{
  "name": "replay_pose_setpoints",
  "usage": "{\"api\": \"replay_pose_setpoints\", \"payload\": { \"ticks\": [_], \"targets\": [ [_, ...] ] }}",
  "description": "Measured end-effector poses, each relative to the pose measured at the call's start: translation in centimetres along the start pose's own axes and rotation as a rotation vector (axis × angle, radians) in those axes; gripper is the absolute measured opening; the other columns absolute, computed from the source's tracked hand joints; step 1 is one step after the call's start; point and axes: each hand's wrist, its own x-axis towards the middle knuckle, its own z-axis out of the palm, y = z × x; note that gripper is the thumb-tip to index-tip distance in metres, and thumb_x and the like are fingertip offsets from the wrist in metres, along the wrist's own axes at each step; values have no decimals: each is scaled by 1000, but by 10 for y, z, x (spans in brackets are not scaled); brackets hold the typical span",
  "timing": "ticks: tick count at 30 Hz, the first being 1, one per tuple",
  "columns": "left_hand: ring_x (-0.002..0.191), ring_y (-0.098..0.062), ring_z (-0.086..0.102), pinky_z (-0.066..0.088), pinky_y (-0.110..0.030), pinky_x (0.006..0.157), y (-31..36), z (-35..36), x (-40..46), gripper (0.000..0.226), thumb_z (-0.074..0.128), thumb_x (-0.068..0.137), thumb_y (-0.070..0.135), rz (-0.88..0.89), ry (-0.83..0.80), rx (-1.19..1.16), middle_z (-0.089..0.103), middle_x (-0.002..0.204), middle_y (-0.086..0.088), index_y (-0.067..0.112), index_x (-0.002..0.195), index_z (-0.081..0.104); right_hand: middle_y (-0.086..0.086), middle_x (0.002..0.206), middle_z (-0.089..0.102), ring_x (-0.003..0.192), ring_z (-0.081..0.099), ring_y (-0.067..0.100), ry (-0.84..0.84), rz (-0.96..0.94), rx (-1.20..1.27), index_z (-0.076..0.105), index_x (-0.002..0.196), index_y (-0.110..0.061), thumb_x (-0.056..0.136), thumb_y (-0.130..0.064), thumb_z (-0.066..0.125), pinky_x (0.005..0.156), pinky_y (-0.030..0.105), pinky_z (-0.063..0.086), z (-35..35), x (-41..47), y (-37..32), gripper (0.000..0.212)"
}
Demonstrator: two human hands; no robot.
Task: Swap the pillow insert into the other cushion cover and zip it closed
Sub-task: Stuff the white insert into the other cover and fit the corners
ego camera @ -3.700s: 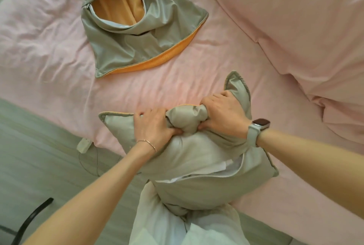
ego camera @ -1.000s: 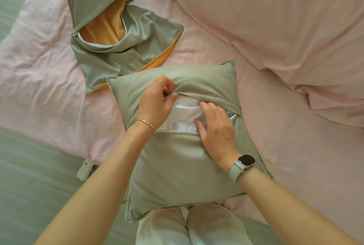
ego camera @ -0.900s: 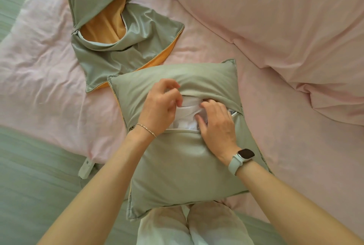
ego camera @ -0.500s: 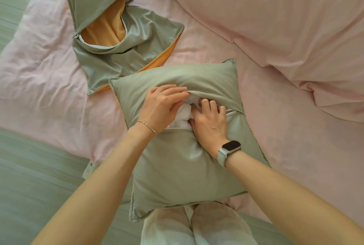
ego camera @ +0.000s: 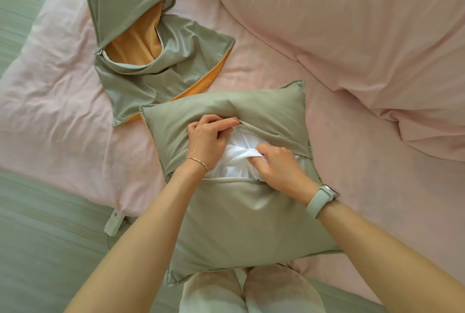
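A sage-green cushion cover (ego camera: 241, 219) lies on the pink bed in front of me with the white pillow insert (ego camera: 232, 164) inside it. Its zipper slit across the middle gapes open and the insert shows through. My left hand (ego camera: 208, 140) pinches the upper edge of the slit and lifts it. My right hand (ego camera: 279, 168) grips a fold of the white insert at the opening. The other cover (ego camera: 156, 66), green with an orange lining, lies empty and crumpled at the upper left, its mouth open.
A large pink duvet (ego camera: 364, 36) is heaped at the upper right. A small white device (ego camera: 114, 222) hangs at the mattress edge on the left. My knees (ego camera: 249, 290) are at the bottom, under the cushion. Green floor (ego camera: 37, 249) lies to the left.
The slit has been pulled wider. My left hand lifted the upper edge, and my right hand went from lying flat in the opening to gripping a fold of the insert.
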Motion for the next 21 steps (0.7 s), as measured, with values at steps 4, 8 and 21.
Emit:
{"api": "replay_pose_setpoints", "payload": {
  "ticks": [4, 8, 21],
  "targets": [
    [91, -16, 63, 49, -38, 86, 1, -4, 7, 22, 58, 82, 27, -36, 20, -125, 70, 95, -3, 21, 95, 75, 6, 75, 61, 72, 56, 26, 493, -308, -93, 65, 81, -9, 85, -33, 52, 61, 31, 43, 0, -11, -15, 28],
    [98, -16, 63, 48, -35, 90, 2, -8, 14, 23, 60, 85, 4, -111, -27, -210, 71, 98, -1, 20, 95, 74, 7, 85, 63, 73, 55, 26, 726, -321, -183, 66, 77, -7, 85, -12, 54, 59, 36, 47, 4, 7, -20, 15],
    [99, -13, 63, 46, -23, 87, 6, -9, 24, 20, 58, 88, 8, -159, -28, -160, 72, 101, 0, 16, 97, 74, 4, 91, 60, 55, 53, 21, 520, -175, -526, 42, 129, -15, 76, -15, 37, 33, 24, 32, 42, 35, -11, 53]
  ]
}}
